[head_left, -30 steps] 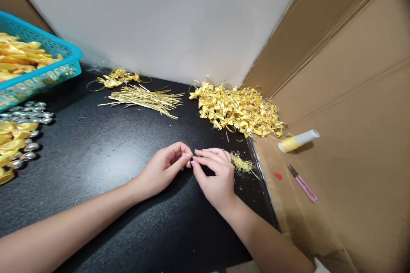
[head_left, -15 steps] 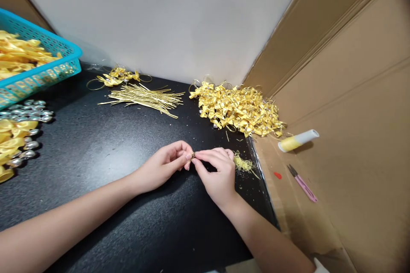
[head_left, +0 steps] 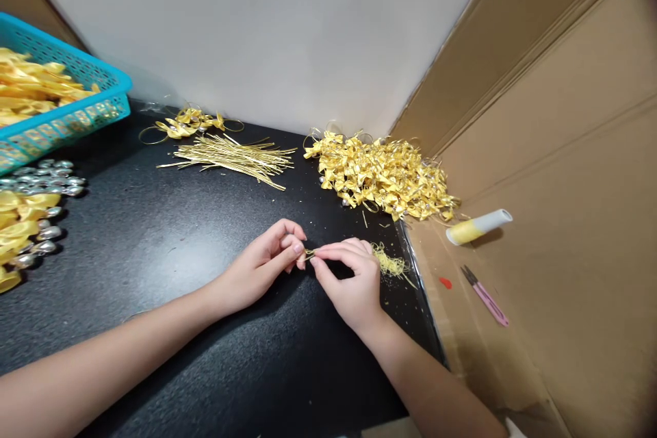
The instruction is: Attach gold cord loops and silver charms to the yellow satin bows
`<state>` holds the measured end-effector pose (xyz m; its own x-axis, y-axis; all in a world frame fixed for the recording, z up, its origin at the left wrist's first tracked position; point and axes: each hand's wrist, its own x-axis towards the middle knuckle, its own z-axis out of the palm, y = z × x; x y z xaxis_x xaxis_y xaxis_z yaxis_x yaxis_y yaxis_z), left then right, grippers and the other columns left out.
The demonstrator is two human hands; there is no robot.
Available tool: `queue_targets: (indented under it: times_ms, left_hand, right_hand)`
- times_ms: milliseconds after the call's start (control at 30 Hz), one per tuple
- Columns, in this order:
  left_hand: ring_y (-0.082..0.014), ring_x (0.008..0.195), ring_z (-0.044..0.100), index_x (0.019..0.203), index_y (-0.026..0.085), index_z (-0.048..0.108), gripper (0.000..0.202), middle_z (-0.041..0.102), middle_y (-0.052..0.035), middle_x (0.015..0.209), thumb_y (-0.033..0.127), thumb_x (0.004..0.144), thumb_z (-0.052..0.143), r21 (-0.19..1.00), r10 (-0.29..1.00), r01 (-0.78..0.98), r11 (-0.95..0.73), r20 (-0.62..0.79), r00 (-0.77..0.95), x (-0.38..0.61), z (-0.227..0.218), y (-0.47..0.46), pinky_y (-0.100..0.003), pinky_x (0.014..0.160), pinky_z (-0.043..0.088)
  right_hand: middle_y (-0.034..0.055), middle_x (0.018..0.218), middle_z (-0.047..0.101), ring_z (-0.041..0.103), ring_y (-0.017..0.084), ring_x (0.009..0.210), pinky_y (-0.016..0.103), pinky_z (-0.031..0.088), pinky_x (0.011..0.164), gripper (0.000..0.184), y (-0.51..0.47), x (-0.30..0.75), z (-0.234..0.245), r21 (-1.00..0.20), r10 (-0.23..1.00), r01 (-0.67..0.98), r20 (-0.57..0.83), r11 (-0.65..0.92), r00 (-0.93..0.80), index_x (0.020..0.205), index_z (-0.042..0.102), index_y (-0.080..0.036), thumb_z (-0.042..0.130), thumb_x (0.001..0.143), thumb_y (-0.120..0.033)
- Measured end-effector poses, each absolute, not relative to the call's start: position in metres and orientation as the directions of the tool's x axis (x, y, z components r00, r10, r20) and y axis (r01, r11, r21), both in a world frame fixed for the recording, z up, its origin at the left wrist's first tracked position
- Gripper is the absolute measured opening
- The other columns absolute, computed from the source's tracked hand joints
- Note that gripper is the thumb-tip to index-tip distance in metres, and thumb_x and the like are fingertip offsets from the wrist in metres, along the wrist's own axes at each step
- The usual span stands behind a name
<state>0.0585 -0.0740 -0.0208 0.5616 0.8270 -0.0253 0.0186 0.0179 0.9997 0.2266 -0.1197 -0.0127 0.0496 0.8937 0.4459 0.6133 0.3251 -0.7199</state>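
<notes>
A thin gold cord (head_left: 308,254) spans the small gap between my two hands, low over the middle of the black table (head_left: 195,233). My left hand (head_left: 272,254) is closed, pinching one end of it between thumb and fingers. With thumb and fingertips, my right hand (head_left: 350,277) pinches the other side. Most of the cord is hidden by the fingers. Beside my right hand lies a tangle of yellow thread scraps (head_left: 390,262). Beyond the hands, a bundle of straight gold cords (head_left: 233,159) is spread out.
A heap of yellow ribbon bows (head_left: 382,174) stands at the back right, a few more bows (head_left: 187,123) at the back left. At left are a blue basket (head_left: 110,79), silver bells (head_left: 48,178) and ribbons (head_left: 23,226). A thread spool (head_left: 477,226) and pink snips (head_left: 485,295) lie on cardboard.
My hands have drawn slightly apart, and more of the gold cord shows between the fingertips. The things on the table look the same.
</notes>
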Motion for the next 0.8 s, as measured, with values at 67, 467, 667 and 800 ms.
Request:
queue_targets:
  times_ms: [67,467,667,800]
  left_hand:
    - [-0.0129,0.066,0.051,0.101,0.02,0.044,0.02,0.059,0.0018,0.072,0.039,0.095,0.046,0.998,0.848,0.064,-0.019,-0.018,0.529,0.059,-0.021,-0.077,-0.025,0.063,0.041]
    - [-0.013,0.064,0.051,0.1,0.02,0.047,0.015,0.055,0.0039,0.068,0.034,0.096,0.042,0.956,0.897,0.227,-0.183,0.068,0.438,0.058,-0.023,-0.083,-0.025,0.064,0.04]
    - [-0.0098,0.053,0.043,0.105,0.022,0.044,0.018,0.044,0.0072,0.063,0.039,0.098,0.041,0.991,0.885,0.111,-0.078,0.018,0.465,0.056,-0.024,-0.081,-0.022,0.054,0.035]
    - [-0.0091,0.052,0.033,0.105,0.022,0.045,0.025,0.037,0.0067,0.067,0.046,0.096,0.043,0.999,0.887,0.032,0.041,-0.051,0.459,0.055,-0.027,-0.08,-0.021,0.047,0.027]
  right_hand:
    - [0.0001,0.074,0.074,0.066,0.018,0.071,0.038,0.043,0.078,0.01,-0.12,0.226,-0.012,-0.731,0.896,0.606,0.439,0.314,0.065,0.069,0.068,-0.024,0.068,0.077,-0.019]
    - [0.0021,0.074,0.068,0.063,0.017,0.074,0.032,0.05,0.073,0.01,-0.112,0.235,-0.017,-0.943,0.993,0.33,0.083,0.05,0.086,0.074,0.064,-0.02,0.061,0.081,-0.026]
    - [0.0015,0.082,0.065,0.06,0.016,0.077,0.03,0.049,0.072,0.008,-0.107,0.245,-0.008,-0.997,0.975,0.046,-0.067,-0.058,-0.214,0.074,0.055,-0.021,0.058,0.079,-0.027]
    - [0.0019,0.078,0.062,0.059,0.015,0.071,0.029,0.048,0.067,0.007,-0.103,0.251,-0.013,-0.992,0.988,-0.069,-0.1,-0.108,-0.114,0.071,0.051,-0.02,0.055,0.076,-0.024]
